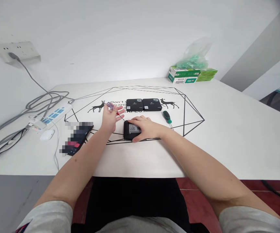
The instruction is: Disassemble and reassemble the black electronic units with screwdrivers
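My left hand point(111, 117) holds a screwdriver point(110, 105) with a clear purplish handle and a red collar, some fingers spread away from it. Its thin shaft slants down to the near-left corner region of a black box point(128, 132) with a white printed label. Over the right part of that box lies my right hand point(147, 127), thumb along the near side and fingers on top and the far side, gripping it on the table. Just beyond are two flat black boxes, one at left point(134, 105) and one at right point(152, 105). A green-and-black screwdriver point(167, 117) lies to the right.
A phone point(78, 139), white earbud case point(47, 135), glasses point(9, 144) and power strip point(57, 114) with coiled grey cable point(37, 102) occupy the left. Green-and-white cartons point(185, 75) topped by a plastic bag point(194, 56) stand against the wall. The white table's point(227, 145) front edge is near me.
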### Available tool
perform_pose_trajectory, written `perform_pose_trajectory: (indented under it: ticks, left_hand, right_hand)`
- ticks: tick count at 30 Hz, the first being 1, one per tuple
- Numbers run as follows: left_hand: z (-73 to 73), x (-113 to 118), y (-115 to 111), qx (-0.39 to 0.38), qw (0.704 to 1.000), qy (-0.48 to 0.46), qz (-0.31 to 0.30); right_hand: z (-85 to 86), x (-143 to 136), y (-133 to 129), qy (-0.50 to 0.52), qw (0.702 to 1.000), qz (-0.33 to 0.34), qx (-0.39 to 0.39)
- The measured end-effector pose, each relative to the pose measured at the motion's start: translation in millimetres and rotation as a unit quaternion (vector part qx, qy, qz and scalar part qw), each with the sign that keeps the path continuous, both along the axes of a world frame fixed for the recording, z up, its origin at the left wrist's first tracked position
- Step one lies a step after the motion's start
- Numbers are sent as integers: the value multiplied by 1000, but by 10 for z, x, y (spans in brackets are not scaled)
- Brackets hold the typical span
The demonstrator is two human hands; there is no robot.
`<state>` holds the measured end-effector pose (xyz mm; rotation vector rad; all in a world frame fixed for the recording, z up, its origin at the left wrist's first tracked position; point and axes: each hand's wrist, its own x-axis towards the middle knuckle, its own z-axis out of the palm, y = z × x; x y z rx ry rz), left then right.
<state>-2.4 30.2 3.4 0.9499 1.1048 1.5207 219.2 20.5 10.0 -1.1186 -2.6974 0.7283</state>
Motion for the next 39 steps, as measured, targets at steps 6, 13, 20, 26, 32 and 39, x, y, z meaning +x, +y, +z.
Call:
perform_pose_trajectory:
  ticks: [6,13,20,26,32,39]
  left_hand:
    - [-38,17,-15,-2,999,47,6]
    - [-50,21,-1,20,995,99,-25]
    - [-92,51,-30,62,985,158,-13]
    - [-58,40,23,-3,993,116,15]
    - [-118,-75,144,-101,994,46,12]
    - [-148,-113,122,-112,993,33,-8]
  right_hand:
    - [0,0,5,-1,1000,1,-2]
    - [30,-6,-2,-13,1000,4,-6]
    - [23,13,-3,-2,1000,12,-7]
    - [-19,55,52,1,1000,25,-15]
    - [-29,77,101,5,999,38,-19]
    - [-107,105,162,20,999,50,-2]
